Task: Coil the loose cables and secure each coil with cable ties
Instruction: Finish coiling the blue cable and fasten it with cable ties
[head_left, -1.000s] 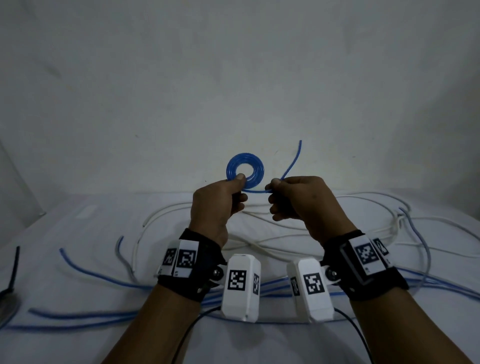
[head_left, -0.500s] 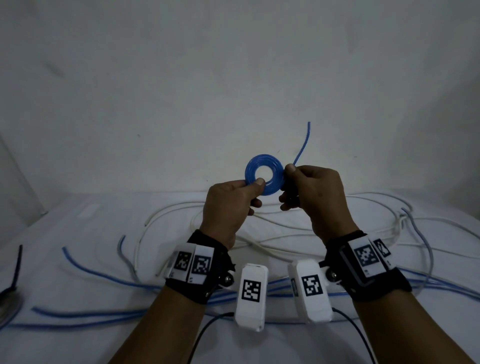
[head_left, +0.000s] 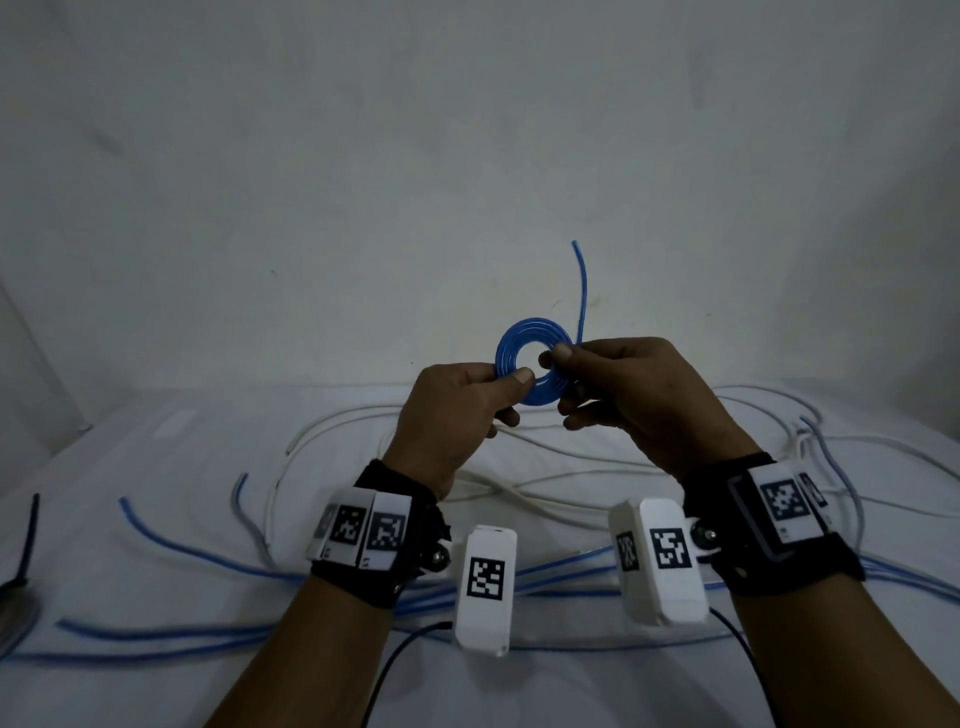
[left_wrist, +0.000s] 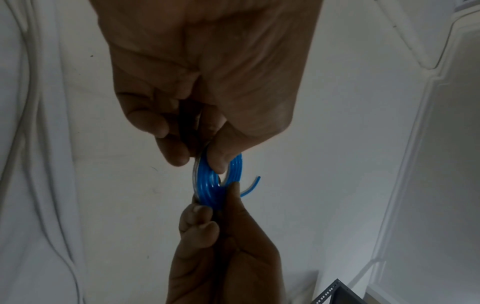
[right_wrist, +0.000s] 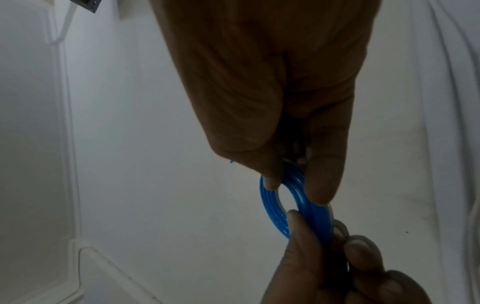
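Head view looks down; dim wrist views, seemingly close, share blue coil (head_left: 532, 364).

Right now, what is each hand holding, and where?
Both pinch the blue coil: left hand at its lower-left rim, right hand at its right rim, where the loose end rises.

The coil (head_left: 532, 364) sits between both hands — left hand (head_left: 457, 415) left, right hand (head_left: 639, 400) right — above the loose cables (head_left: 519, 493).
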